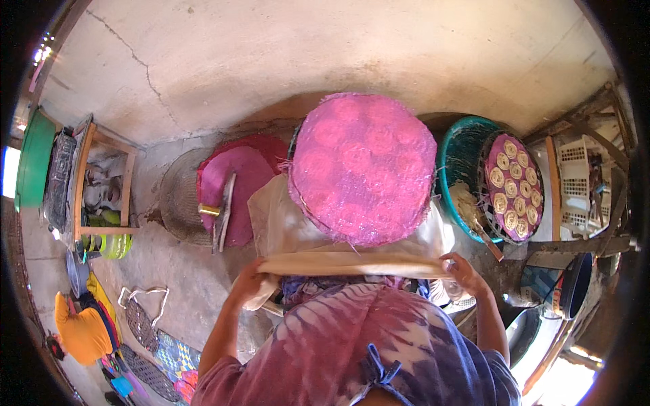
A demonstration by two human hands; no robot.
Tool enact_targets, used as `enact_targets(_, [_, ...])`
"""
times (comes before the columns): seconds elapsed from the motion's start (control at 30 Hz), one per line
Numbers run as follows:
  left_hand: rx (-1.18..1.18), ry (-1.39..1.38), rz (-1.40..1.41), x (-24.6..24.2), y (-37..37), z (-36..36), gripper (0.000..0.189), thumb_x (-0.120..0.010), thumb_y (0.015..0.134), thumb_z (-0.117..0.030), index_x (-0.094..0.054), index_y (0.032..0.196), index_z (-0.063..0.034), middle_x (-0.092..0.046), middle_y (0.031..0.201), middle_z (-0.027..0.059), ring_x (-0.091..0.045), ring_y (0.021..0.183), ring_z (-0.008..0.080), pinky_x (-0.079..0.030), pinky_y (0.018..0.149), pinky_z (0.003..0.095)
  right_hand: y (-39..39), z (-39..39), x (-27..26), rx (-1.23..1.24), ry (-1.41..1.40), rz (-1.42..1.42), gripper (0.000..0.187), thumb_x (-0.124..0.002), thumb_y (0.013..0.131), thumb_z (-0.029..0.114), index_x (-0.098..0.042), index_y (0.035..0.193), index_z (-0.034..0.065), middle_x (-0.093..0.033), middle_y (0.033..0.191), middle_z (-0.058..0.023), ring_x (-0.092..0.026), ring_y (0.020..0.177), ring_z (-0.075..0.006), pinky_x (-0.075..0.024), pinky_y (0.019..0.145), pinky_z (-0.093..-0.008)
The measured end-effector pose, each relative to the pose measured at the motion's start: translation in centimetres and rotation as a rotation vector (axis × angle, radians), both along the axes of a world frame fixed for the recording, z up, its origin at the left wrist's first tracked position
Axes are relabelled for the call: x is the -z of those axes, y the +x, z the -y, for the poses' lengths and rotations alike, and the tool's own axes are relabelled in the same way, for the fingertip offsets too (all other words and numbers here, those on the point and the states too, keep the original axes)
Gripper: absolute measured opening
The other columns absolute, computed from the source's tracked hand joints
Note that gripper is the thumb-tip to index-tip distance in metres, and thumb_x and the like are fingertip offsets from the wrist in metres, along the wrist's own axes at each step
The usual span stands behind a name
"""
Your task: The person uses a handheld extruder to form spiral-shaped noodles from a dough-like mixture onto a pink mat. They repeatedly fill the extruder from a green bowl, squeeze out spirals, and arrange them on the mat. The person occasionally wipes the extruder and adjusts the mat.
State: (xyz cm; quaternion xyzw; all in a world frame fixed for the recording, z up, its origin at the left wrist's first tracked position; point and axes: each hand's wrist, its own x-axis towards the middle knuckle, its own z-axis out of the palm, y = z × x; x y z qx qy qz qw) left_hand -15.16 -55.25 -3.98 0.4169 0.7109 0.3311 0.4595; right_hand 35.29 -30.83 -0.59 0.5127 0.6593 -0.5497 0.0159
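Note:
A thin beige sheet (pixel 355 265), its near edge folded into a band, stretches between my two hands in front of my body. My left hand (pixel 249 279) grips the left end of that edge, and my right hand (pixel 464 274) grips the right end. Beyond the band, over the far part of the sheet, stands a round tray covered with wet pink mesh cloth (pixel 363 167); round coiled shapes show faintly through it. What supports this tray is hidden. To the right, a smaller round tray with pink cloth (pixel 514 188) bears several pale coiled rounds.
A teal basin (pixel 449 152) with pale dough-like matter and a wooden-handled tool (pixel 490 248) stands at right. At left, a metal blade-like tool (pixel 223 213) lies on folded pink cloth (pixel 244 167) beside a woven basket (pixel 177 198). A wooden rack (pixel 84 177) stands far left; buckets (pixel 569 284) are lower right.

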Motion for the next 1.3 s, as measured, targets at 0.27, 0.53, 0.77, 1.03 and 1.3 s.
enact_targets(0.27, [0.171,-0.647,0.348,-2.8,-3.4,2.7,0.029,-0.066,0.092,-0.029,-0.071,0.100,-0.0018,-0.068,0.087,0.0034,-0.059,0.078,0.0091,-0.049,0.067,0.0281,6.4,1.9,-1.7,0.132,-0.674,-0.196,0.050,-0.066,0.090,0.046,-0.065,0.117,0.0040,-0.068,0.101,-0.0070,-0.060,0.094,-0.0172,-0.0480,0.087,-0.0349])
enact_targets(0.53, [0.760,-1.037,-0.013,15.2,-0.3,16.9,0.050,-0.062,0.089,-0.052,-0.070,0.108,-0.0070,-0.072,0.095,0.0112,-0.067,0.087,0.0218,-0.053,0.074,0.0377,9.6,11.1,4.9,-0.121,-0.794,0.457,0.036,-0.058,0.094,0.032,-0.064,0.113,0.0026,-0.071,0.100,-0.0116,-0.067,0.083,-0.0188,-0.0548,0.076,-0.0348])
enact_targets(0.77, [0.328,-1.090,0.445,15.6,0.6,23.4,0.044,-0.065,0.087,-0.048,-0.071,0.108,-0.0092,-0.072,0.098,0.0103,-0.067,0.090,0.0241,-0.052,0.076,0.0402,9.6,13.0,4.9,0.164,-0.754,0.529,0.034,-0.058,0.094,0.030,-0.064,0.112,0.0020,-0.071,0.098,-0.0132,-0.068,0.079,-0.0213,-0.0561,0.071,-0.0368])
enact_targets(1.03, [0.460,-1.438,0.104,19.8,-17.6,19.6,0.032,-0.068,0.085,-0.041,-0.072,0.099,-0.0121,-0.072,0.096,0.0080,-0.066,0.086,0.0218,-0.053,0.072,0.0424,10.8,9.1,3.6,0.257,-0.739,0.635,0.031,-0.057,0.095,0.028,-0.063,0.110,0.0013,-0.070,0.096,-0.0150,-0.069,0.074,-0.0242,-0.0577,0.065,-0.0390])
enact_targets(1.3, [-0.350,0.085,-1.215,17.2,-23.2,-4.5,0.058,-0.078,0.076,-0.024,-0.053,0.123,-0.0015,-0.057,0.125,0.0222,-0.055,0.114,0.0405,-0.046,0.095,0.0468,11.9,4.0,2.6,0.326,-0.635,0.705,0.029,-0.057,0.095,0.026,-0.063,0.108,0.0006,-0.070,0.094,-0.0168,-0.070,0.069,-0.0271,-0.0592,0.059,-0.0413])
